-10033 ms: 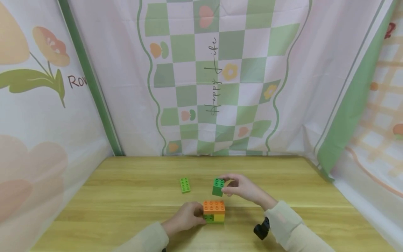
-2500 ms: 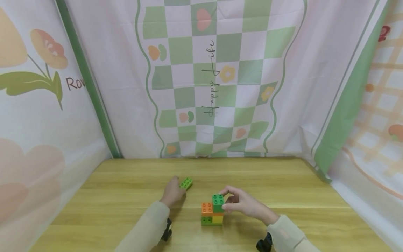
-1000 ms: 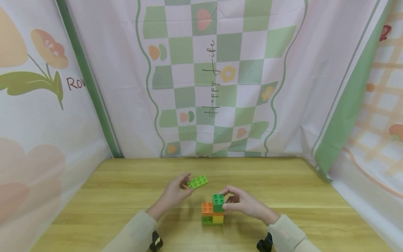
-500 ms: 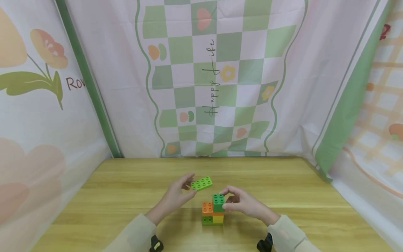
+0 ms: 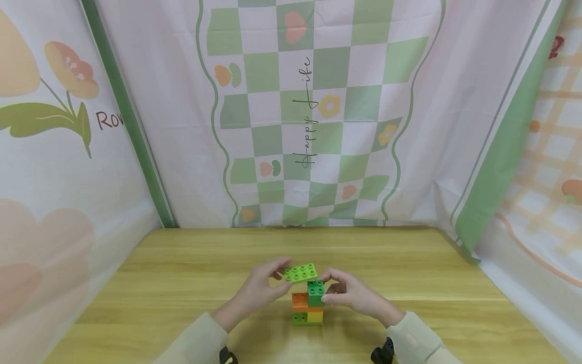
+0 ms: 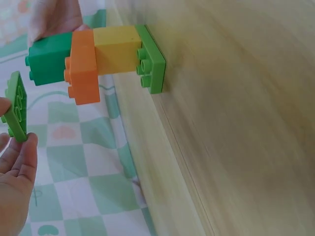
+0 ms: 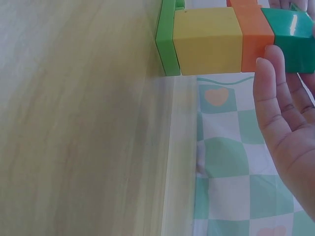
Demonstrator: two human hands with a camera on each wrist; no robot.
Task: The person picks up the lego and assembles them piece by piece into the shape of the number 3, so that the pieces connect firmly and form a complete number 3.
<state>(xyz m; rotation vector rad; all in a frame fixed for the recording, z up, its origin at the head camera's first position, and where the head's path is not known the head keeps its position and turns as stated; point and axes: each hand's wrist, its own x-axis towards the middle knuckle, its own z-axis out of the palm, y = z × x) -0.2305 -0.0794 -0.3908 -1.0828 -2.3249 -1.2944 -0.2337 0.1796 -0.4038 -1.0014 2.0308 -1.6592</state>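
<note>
A small brick stack (image 5: 307,308) stands on the wooden table (image 5: 182,283): a green base plate (image 6: 151,60), a yellow brick (image 5: 315,316), an orange plate (image 5: 299,301) and a dark green brick (image 5: 316,292) on the right half. My right hand (image 5: 326,288) pinches the dark green brick from the right; its thumb (image 7: 274,98) shows beside the stack. My left hand (image 5: 285,276) pinches a light green flat plate (image 5: 301,273) by its left end and holds it just above the stack, slightly left of the dark green brick. In the left wrist view that plate (image 6: 16,113) hangs apart from the stack.
Printed cloth walls (image 5: 313,126) close in the table at the back and on both sides. Bare wood lies to the left, right and front of the stack. Dark wrist-camera mounts (image 5: 381,354) show at the bottom edge.
My left hand has picked up the light green plate from the table and carried it right and nearer, to just above the stack. My right hand has stayed on the dark green brick.
</note>
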